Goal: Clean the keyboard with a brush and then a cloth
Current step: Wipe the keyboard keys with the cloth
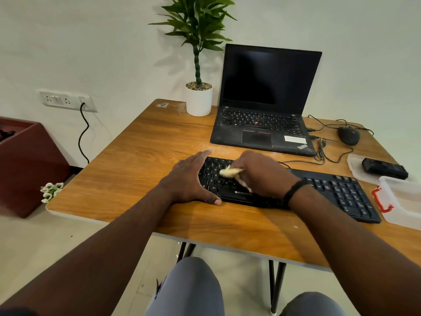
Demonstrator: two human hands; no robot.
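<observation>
A black keyboard (pixel 337 190) lies across the wooden table (pixel 141 156), running from the middle to the right. My left hand (pixel 189 179) rests on its left end, fingers along the far edge and thumb at the near edge. My right hand (pixel 262 174) grips a pale brush (pixel 230 172) whose blurred bristles touch the keys on the left half. Much of the brush handle is hidden under my fingers. No cloth is visible.
A black laptop (pixel 264 124) stands open behind the keyboard, with a potted plant (pixel 199 99) to its left. A mouse (pixel 348 135) and cables lie at the right. Clear plastic containers (pixel 403 199), one with a black object (pixel 385 171), sit at the right edge.
</observation>
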